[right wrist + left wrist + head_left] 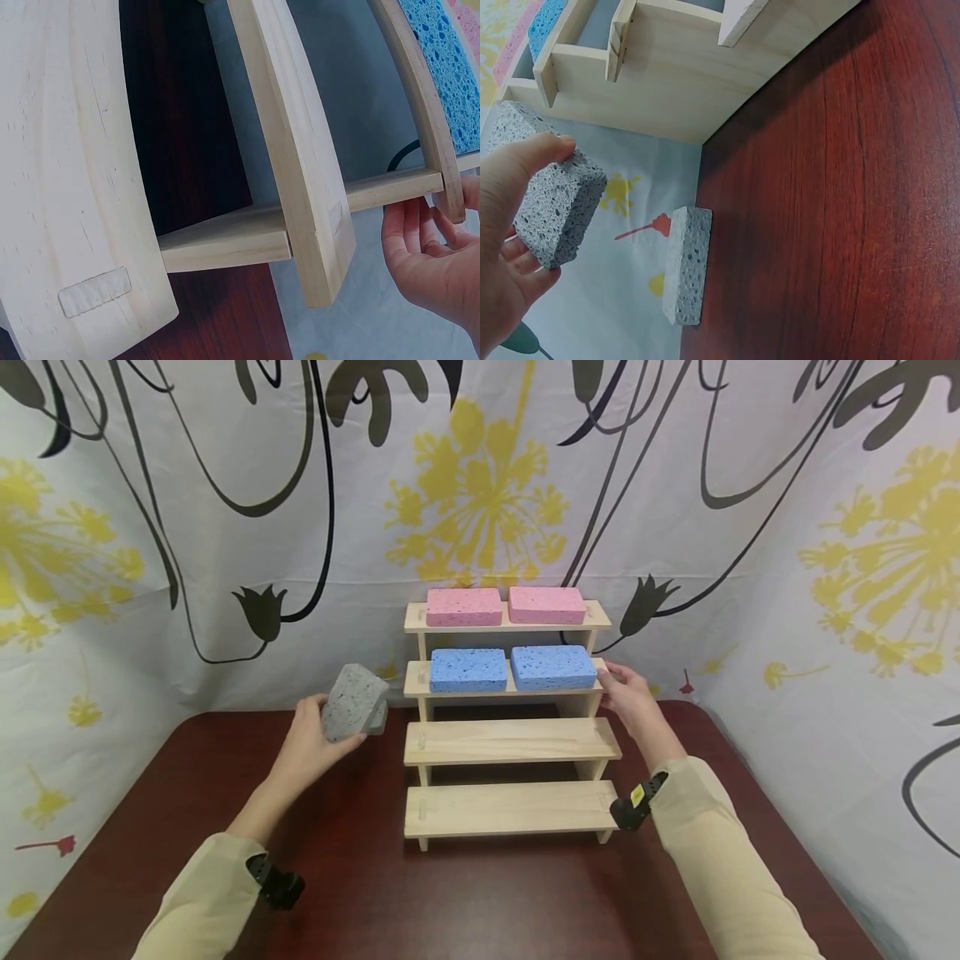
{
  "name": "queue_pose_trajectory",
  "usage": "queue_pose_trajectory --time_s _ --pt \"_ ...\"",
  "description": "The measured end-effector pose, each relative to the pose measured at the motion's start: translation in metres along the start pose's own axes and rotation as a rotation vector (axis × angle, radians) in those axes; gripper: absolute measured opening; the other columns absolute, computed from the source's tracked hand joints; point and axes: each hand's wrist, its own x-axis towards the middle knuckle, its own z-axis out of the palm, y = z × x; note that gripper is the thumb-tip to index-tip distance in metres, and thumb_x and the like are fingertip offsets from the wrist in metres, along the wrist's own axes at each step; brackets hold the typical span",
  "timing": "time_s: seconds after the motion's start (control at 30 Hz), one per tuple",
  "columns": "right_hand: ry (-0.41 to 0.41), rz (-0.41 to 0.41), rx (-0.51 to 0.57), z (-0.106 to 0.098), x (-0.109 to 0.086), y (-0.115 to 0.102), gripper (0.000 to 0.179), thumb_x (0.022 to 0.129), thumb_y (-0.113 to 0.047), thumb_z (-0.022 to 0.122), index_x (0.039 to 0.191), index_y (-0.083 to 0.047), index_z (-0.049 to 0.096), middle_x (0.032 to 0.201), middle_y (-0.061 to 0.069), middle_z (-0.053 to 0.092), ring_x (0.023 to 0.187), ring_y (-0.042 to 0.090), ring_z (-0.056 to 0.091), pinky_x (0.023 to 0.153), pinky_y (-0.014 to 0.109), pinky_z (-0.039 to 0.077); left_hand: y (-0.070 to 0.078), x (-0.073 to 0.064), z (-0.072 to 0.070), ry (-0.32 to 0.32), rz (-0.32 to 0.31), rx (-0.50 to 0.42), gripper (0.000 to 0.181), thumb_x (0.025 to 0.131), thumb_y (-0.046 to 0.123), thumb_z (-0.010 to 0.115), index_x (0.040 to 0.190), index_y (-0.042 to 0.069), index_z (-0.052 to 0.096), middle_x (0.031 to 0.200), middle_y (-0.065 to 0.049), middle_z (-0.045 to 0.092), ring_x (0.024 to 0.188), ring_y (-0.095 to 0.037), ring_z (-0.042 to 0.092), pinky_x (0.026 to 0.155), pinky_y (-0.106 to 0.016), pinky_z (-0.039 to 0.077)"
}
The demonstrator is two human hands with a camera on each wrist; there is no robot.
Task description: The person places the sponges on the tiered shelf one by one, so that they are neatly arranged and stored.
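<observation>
My left hand [318,735] grips a grey sponge [351,697] by its edges, off to the left of the wooden tiered stand [510,741]. In the left wrist view, the thumb lies along one face of that sponge and the fingers are on the far side. A second grey sponge [688,266] rests on the table behind it, mostly hidden by the held one in the head view. At the right end of the stand's second tier from the top, my right hand [435,251] holds the board's end, right beside a blue sponge [553,667].
Two pink sponges, one at the left [463,607] and one at the right [547,604], lie on the top tier. Another blue sponge [468,670] shares the second tier. The stand is on a dark red table [510,902], with a patterned cloth [360,527] hanging behind.
</observation>
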Motion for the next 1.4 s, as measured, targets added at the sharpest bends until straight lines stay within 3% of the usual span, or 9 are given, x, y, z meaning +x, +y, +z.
queue_pose_trajectory --time_s 0.1,0.27,0.57,0.67,0.87,1.0,1.13,1.3,1.4 --pt "-0.058 -0.025 0.040 0.002 -0.035 -0.023 0.062 0.091 -0.037 0.052 0.144 -0.017 0.028 0.136 0.015 0.044 0.117 0.024 0.052 0.099 0.040 0.043 0.003 0.000 0.000 0.009 0.017 -0.013 0.082 0.074 0.030 0.073 0.130 -0.009 0.029 0.121 -0.027 0.038 0.104 -0.037 0.045 0.086 -0.052 0.043" --pt "-0.028 0.002 0.014 0.013 -0.088 -0.060 0.056 0.097 -0.030 0.040 0.146 -0.010 0.021 0.143 0.019 0.033 0.127 0.027 0.040 0.106 0.039 0.035 0.008 0.001 0.000 0.011 0.046 -0.019 0.081 0.074 0.030 0.073 0.131 -0.008 0.029 0.122 -0.026 0.038 0.104 -0.036 0.045 0.086 -0.052 0.043" --pt "-0.034 0.015 0.026 0.015 -0.102 -0.071 0.055 0.098 -0.028 0.035 0.146 -0.009 0.018 0.145 0.019 0.030 0.129 0.029 0.037 0.107 0.039 0.034 0.016 0.001 -0.001 0.030 0.101 -0.028 0.081 0.073 0.029 0.075 0.131 -0.007 0.031 0.121 -0.025 0.039 0.103 -0.035 0.046 0.086 -0.051 0.043" --pt "-0.040 0.004 0.010 0.013 -0.091 -0.063 0.057 0.097 -0.032 0.039 0.146 -0.010 0.020 0.144 0.019 0.032 0.128 0.028 0.040 0.106 0.038 0.036 0.018 0.000 -0.001 0.041 0.124 -0.024 0.081 0.072 0.028 0.076 0.130 -0.006 0.031 0.121 -0.024 0.039 0.103 -0.034 0.046 0.086 -0.050 0.044" --pt "-0.032 -0.012 0.048 -0.003 -0.014 -0.007 0.063 0.088 -0.042 0.054 0.143 -0.022 0.031 0.132 0.008 0.049 0.112 0.020 0.055 0.095 0.044 0.045 0.021 -0.001 -0.001 0.073 0.193 0.008 0.079 0.071 0.028 0.076 0.129 -0.006 0.033 0.119 -0.023 0.041 0.101 -0.034 0.048 0.083 -0.050 0.046" --pt "0.007 0.012 0.030 -0.005 0.024 0.019 0.063 0.086 -0.051 0.050 0.141 -0.026 0.032 0.130 0.000 0.050 0.109 0.013 0.057 0.093 0.046 0.045 0.023 -0.002 -0.001 0.098 0.252 0.042 0.078 0.070 0.026 0.077 0.127 -0.005 0.035 0.119 -0.023 0.042 0.101 -0.033 0.048 0.081 -0.050 0.047" --pt "0.015 -0.009 0.042 -0.007 0.048 0.040 0.069 0.080 -0.060 0.052 0.140 -0.031 0.034 0.132 0.000 0.048 0.112 0.013 0.055 0.095 0.036 0.047 0.025 -0.002 -0.001 0.113 0.298 0.051 0.077 0.069 0.024 0.078 0.127 -0.004 0.036 0.120 -0.022 0.042 0.101 -0.032 0.048 0.080 -0.049 0.048" --pt "0.046 -0.096 0.049 -0.009 0.080 0.066 0.081 0.069 -0.071 0.054 0.137 -0.031 0.037 0.131 0.007 0.048 0.113 0.022 0.054 0.095 0.042 0.046 0.029 -0.002 -0.001 0.131 0.348 0.067 0.076 0.068 0.022 0.079 0.128 -0.002 0.038 0.121 -0.021 0.043 0.104 -0.032 0.047 0.082 -0.049 0.048" --pt "0.045 -0.096 0.053 -0.009 0.080 0.066 0.079 0.069 -0.070 0.054 0.137 -0.033 0.037 0.130 0.006 0.049 0.112 0.021 0.055 0.095 0.042 0.046 0.032 -0.003 -0.001 0.142 0.374 0.087 0.077 0.068 0.021 0.079 0.129 -0.001 0.039 0.122 -0.021 0.043 0.105 -0.033 0.048 0.082 -0.049 0.049"
